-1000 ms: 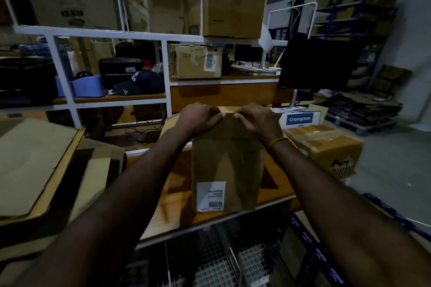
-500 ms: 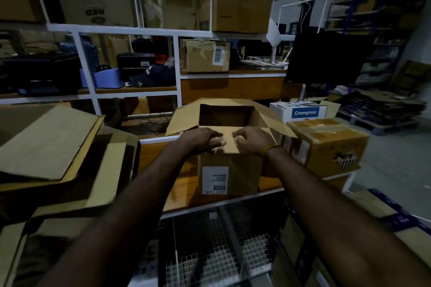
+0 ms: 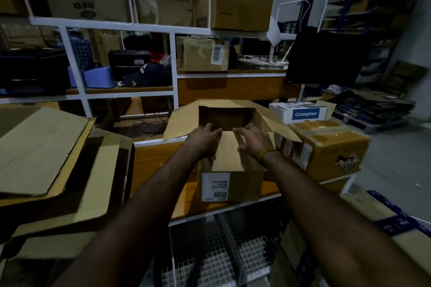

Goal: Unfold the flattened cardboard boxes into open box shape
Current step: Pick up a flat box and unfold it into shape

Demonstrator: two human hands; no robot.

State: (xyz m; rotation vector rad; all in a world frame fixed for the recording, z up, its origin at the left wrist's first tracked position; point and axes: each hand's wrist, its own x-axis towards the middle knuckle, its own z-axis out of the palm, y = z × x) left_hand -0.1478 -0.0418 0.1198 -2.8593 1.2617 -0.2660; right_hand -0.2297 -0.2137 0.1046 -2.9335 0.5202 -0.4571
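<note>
Both palms flat, fingers loose: left hand (image 3: 205, 141) and right hand (image 3: 253, 140) pressing near flap (image 3: 227, 150) of cardboard box (image 3: 233, 184). We reckon box basically popped open under them; flattened cardboard stack (image 3: 39, 149) off left untouched.

Brown cardboard box (image 3: 233, 184), white label (image 3: 215, 186); white-and-blue Crompton carton (image 3: 300, 113); white shelf frame (image 3: 130, 27); yellow wristband (image 3: 267, 152).

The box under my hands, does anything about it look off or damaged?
Nothing stands out. The cardboard box stands upright on the wooden shelf, top open, flaps spread. Left hand and right hand rest on its near flap.
</note>
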